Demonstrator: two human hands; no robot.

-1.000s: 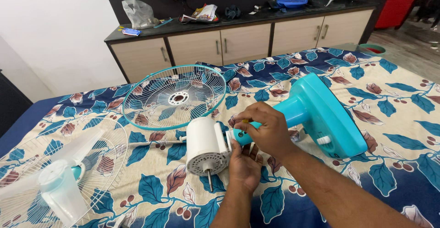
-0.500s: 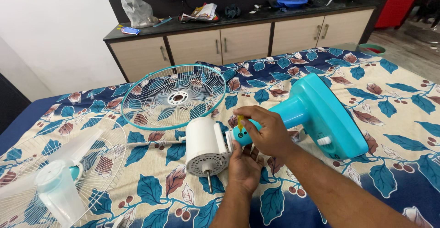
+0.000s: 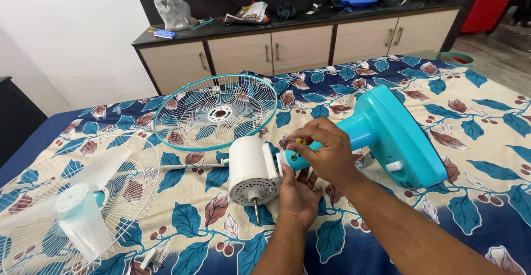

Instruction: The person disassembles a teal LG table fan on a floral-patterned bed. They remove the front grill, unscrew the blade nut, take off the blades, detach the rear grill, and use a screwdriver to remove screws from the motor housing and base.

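Note:
A table fan lies in parts on a leaf-patterned bedsheet [image 3: 475,114]. Its white motor housing [image 3: 251,164] lies on its side, the metal shaft [image 3: 256,211] pointing toward me. It joins the teal neck and base [image 3: 398,137]. My left hand [image 3: 298,195] reaches up from below and holds the neck at the joint behind the motor. My right hand [image 3: 326,153] covers the neck from above, pinching a small yellow-handled tool [image 3: 300,140] against the joint; only the tool's tip shows.
A teal grille [image 3: 215,112] lies behind the motor. At the left, a white grille [image 3: 127,159] carries the translucent blade [image 3: 83,220]. Along the far wall a cabinet [image 3: 298,45] has a cluttered dark top. A green bin [image 3: 456,58] stands beyond the bed.
My right hand has closed lower over the yellow tool, so less of it shows than half a second ago. My left hand stays under the joint. The view shifted slightly.

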